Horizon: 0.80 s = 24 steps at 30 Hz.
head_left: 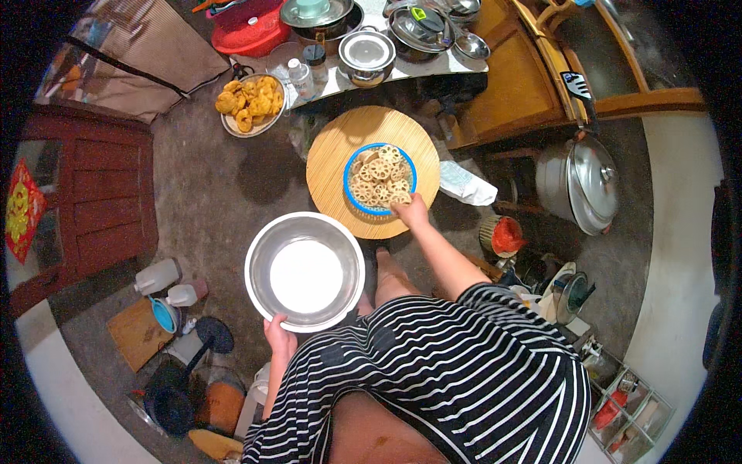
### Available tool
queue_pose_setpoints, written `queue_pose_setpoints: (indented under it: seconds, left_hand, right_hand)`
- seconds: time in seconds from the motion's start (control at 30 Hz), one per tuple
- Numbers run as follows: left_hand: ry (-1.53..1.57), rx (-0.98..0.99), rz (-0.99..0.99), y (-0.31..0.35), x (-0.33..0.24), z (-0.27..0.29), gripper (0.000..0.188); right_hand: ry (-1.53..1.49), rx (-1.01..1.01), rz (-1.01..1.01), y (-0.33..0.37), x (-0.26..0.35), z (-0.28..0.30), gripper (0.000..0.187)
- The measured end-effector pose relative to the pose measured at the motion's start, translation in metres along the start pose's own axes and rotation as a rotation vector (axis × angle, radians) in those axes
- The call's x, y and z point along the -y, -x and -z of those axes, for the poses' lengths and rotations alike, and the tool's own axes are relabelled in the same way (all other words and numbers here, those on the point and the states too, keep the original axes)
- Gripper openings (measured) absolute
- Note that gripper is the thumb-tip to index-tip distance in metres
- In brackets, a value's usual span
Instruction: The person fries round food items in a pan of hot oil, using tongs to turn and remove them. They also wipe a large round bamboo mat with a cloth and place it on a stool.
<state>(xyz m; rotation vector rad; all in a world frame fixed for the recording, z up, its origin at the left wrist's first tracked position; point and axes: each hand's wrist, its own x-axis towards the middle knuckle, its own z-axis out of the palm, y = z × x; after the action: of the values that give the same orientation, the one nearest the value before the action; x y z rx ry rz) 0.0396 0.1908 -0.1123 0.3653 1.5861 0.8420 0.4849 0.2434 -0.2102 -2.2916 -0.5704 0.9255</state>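
Note:
My left hand is closed on the near rim of a wide metal basin, which hangs tilted toward me. A bright white round patch covers the basin's bottom; I cannot tell whether it is powder or glare. Ahead and to the right, a basket with a blue rim stands on a round wooden-topped table. Sliced lotus root fills the basket. My right hand is closed at the basket's near right rim, its fingertips beside the slices and partly hidden.
A plate of fried golden pieces sits at the far left, near a counter with lidded pots and bottles. Right of the table are a white bag and a large lidded pot. Plastic jugs stand on the left floor.

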Motion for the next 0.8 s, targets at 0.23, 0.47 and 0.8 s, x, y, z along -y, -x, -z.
queue_pose_setpoints:
  seconds: [0.23,0.47,0.8]
  left_hand:
    - [0.142,-0.085,0.09,0.009,-0.003,-0.007,0.046]
    - [0.235,-0.017,0.101,0.011,-0.027,-0.058,0.048]
    - [-0.143,0.366,0.035,-0.001,-0.068,-0.117,0.042]
  right_hand:
    - [0.323,0.032,-0.263,-0.072,-0.036,-0.032,0.058]
    - [-0.378,0.797,-0.381,0.012,0.015,0.01,0.05]
    - [-0.411,0.88,-0.285,0.135,0.024,0.092,0.033]
